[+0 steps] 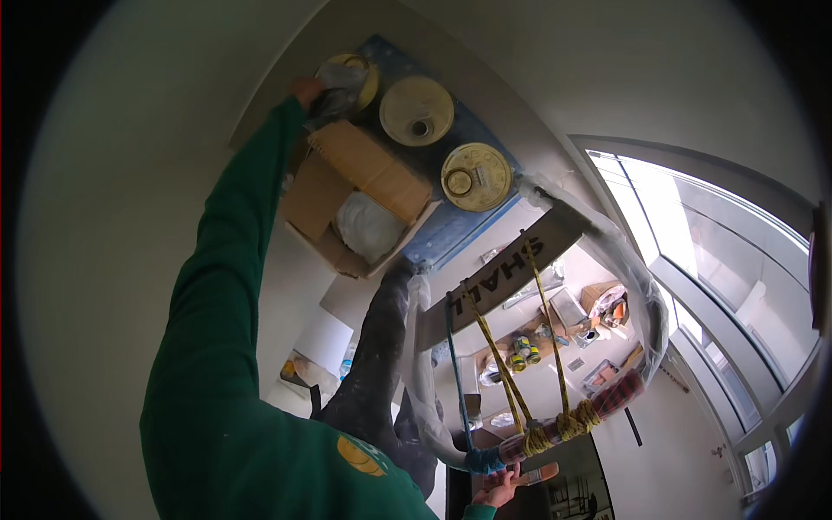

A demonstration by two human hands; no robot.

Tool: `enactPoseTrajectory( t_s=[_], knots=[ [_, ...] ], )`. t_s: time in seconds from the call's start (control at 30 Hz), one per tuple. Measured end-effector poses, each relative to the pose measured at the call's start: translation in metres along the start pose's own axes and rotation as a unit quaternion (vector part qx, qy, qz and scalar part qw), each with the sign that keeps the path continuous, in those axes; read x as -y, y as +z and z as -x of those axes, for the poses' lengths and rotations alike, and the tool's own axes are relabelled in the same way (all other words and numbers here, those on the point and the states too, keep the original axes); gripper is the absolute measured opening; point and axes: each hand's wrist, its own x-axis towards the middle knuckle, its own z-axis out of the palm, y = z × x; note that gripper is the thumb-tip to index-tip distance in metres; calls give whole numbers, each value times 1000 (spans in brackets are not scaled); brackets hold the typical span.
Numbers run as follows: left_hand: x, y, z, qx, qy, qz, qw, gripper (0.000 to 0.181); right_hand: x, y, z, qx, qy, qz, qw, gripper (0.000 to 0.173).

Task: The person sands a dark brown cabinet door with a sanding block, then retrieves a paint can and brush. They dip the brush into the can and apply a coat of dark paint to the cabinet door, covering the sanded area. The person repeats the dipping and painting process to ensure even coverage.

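My left hand (307, 91) reaches to the edge of a round metal can (368, 81) with clear plastic and something dark at its mouth; its fingertips are hard to see. My right hand (497, 489) holds a flat paintbrush (543, 474) by the handle, just below a curved rail bound with blue and yellow rope (539, 441). Two more round cans, one with a pale top (416, 110) and one with a yellowish lid (476, 177), stand on a blue platform (434, 227). An opened cardboard box (331, 188) beside them holds a white plastic-wrapped thing (369, 224).
A plastic-wrapped hoop rail (650, 299) and a lettered crossboard (500, 276) stand over the floor far below. Ropes (552, 325) stretch between board and rail. Small cans (523, 351) and boxes (601, 299) lie down there. Windows (715, 214) are at the right.
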Motion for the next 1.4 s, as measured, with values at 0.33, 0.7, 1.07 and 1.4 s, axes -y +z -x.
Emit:
enactPoseTrajectory(
  t_s=[0.33, 0.7, 1.07, 1.4],
  knots=[
    [-132, 112, 70, 202, 375, -536, 729, 37, -17, -3, 7, -40, 12, -40, 998, 40],
    [-97, 150, 68, 205, 260, -531, 780, 30, -37, -19, 11, -43, 30, -101, 994, 48],
    [-265, 74, 283, 370, 97, 57, 922, 36, -67, -51, 43, -119, 32, -220, 968, 41],
    [-332, 147, 740, 737, 135, 62, 660, 25, -170, -129, 52, -255, 65, -376, 889, 39]
  ],
)
